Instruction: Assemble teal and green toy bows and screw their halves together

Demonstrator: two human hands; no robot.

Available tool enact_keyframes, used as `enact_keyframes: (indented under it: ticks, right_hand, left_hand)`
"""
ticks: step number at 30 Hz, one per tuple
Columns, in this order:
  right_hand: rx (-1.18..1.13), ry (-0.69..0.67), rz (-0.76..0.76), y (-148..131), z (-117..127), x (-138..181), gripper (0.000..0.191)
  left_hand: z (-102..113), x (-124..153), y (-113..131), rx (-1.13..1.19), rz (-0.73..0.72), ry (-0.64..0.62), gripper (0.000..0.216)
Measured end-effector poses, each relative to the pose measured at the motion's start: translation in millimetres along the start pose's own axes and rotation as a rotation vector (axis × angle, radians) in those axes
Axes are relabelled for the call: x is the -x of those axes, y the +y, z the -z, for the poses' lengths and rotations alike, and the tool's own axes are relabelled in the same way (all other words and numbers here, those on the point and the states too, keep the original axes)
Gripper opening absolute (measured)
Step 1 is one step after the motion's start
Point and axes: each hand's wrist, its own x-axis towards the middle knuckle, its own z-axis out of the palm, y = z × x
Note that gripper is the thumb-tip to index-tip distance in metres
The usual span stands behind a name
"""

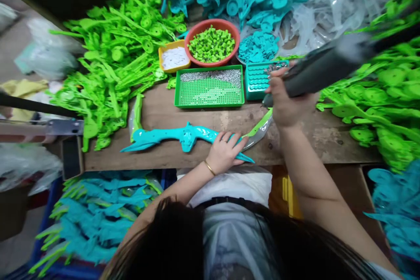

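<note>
A turquoise plastic toy bow (187, 136) lies on the wooden bench in front of me, with bright green and clear curved tips at both ends. My left hand (224, 152) is closed over the bow's right limb, fingers across its top. My right hand (288, 104) grips a dark power screwdriver (323, 70). The driver slants down to the left, its tip just above the right green tip piece (259, 125); whether they touch I cannot tell. Behind the bow sits a green perforated tray (210, 105) of small metal screws. A teal ridged tray (257, 94) with metal parts is partly hidden by my right hand.
A red bowl (211, 62) of small green parts, a yellow tray (172, 69) and a dish of turquoise pieces (258, 47) stand farther back. Green parts are heaped left (108, 74) and right (377, 96). A phone (72, 156) lies at left. A blue crate (44, 227) holds several bows.
</note>
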Motion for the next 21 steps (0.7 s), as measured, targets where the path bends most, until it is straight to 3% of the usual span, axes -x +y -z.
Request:
enact_keyframes:
  ticks: [5, 10, 12, 14, 16, 21]
  right_hand:
    - [0.073, -0.121, -0.126, 15, -7, 21, 0.035]
    - [0.087, -0.112, 0.064, -8, 45, 46, 0.046]
    - [0.021, -0.317, 0.068, -26, 67, 63, 0.037]
    - [-0.017, -0.602, 0.112, -43, 80, 77, 0.046]
    - [-0.030, -0.724, 0.176, -56, 83, 83, 0.057]
    - [-0.195, -0.559, 0.163, -70, 67, 75, 0.039]
  left_hand:
    - [4, 17, -16, 0.017, -0.064, 0.004, 0.057]
    - [17, 29, -35, 0.020, -0.162, 0.130, 0.029]
    - [35, 25, -39, 0.052, -0.199, 0.232, 0.032]
    - [57, 17, -40, 0.106, -0.205, 0.323, 0.038]
    - [79, 8, -40, 0.172, -0.212, 0.404, 0.040]
    - [103, -12, -29, 0.419, -0.211, 0.570, 0.025]
